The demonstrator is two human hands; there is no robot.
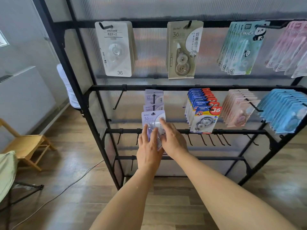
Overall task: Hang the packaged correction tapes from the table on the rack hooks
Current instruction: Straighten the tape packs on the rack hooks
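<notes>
Both hands, left and right, fingers nearly straight, steady a purple pack at the hook on the rack. Best to line its hole up with the hook tip, then push it back level.

Both hands touch the lilac pack on its hook.
</notes>
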